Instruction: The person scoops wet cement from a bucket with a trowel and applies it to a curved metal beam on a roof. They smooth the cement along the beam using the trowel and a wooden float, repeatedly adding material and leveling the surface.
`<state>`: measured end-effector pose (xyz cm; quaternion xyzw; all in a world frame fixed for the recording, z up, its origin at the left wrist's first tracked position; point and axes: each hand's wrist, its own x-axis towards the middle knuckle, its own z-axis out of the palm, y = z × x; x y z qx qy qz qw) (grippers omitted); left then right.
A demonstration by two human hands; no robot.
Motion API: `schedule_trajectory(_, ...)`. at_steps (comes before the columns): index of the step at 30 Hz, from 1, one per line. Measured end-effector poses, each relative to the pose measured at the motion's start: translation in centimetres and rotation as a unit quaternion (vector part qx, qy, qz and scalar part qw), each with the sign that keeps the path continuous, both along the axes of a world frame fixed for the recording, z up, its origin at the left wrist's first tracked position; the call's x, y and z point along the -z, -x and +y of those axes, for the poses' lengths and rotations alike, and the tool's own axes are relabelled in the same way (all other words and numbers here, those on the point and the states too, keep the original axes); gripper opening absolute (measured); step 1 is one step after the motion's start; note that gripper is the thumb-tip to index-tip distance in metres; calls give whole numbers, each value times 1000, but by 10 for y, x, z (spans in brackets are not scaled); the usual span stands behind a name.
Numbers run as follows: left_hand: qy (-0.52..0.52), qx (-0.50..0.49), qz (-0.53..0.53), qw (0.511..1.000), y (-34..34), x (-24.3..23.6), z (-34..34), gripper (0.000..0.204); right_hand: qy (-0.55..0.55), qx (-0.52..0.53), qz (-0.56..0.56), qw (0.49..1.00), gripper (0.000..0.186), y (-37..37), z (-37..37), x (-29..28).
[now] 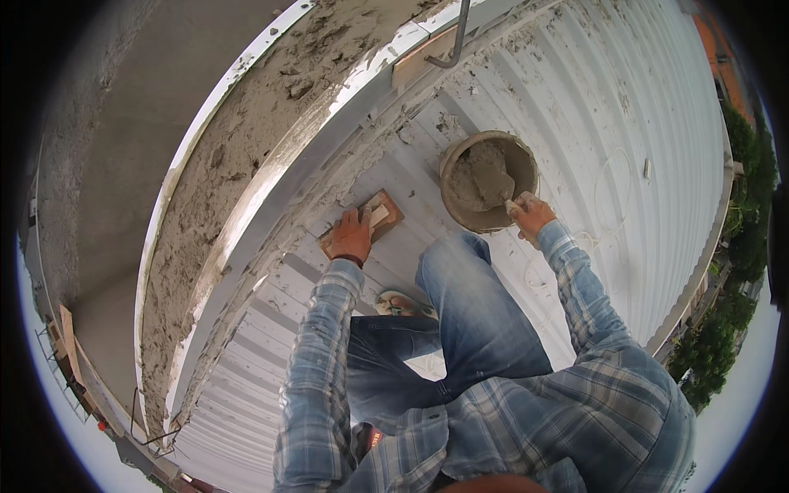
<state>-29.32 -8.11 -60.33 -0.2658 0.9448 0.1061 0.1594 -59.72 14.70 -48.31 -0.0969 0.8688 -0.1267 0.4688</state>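
Observation:
My left hand (351,236) is closed around the pale handle of a brown rectangular hand float (391,211), which is low over the ribbed metal sheeting. To the right, a round bucket (523,161) stands on the sheeting with wet grey mortar (468,187) inside. My right hand (532,216) grips a trowel (498,189) by its handle at the bucket's near right rim. The trowel's blade is down in the bucket, coated with mortar. My fingers hide most of the handle.
A mortar-filled channel between white edge boards (215,131) curves along the left. A bent metal rod (454,49) sticks up at the top. Pale ribbed roof sheeting (600,107) spreads right, with thin cord (604,234) on it. Trees (715,345) show beyond the roof edge.

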Motion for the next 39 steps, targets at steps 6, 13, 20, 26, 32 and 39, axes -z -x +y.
schedule_trajectory(6, 47, 34, 2, 998, 1, 36, -21, 52, 60, -167, 182, 967, 33, 2, 11, 55)
schedule_trajectory(13, 87, 4, 40, 995, -16, 42, -14, 57, 60, -244, 210, 945, 36, -6, 5, 74)
schedule_trajectory(20, 51, -170, 206, 962, -24, -25, 14, 66, 55, -215, 216, 951, 36, 11, 31, 155)
schedule_trajectory(26, -400, -439, 449, 668, 35, -121, 31, 80, -2, -321, 233, 918, 44, 23, 38, 176)
schedule_trajectory(32, -607, -381, 528, 456, 129, -188, -6, 100, 364, -86, 254, 892, 55, 10, -69, 48)
schedule_trajectory(39, -597, -412, 564, 395, 209, -215, -26, 99, 663, 202, 74, 717, 68, 3, -204, -58)
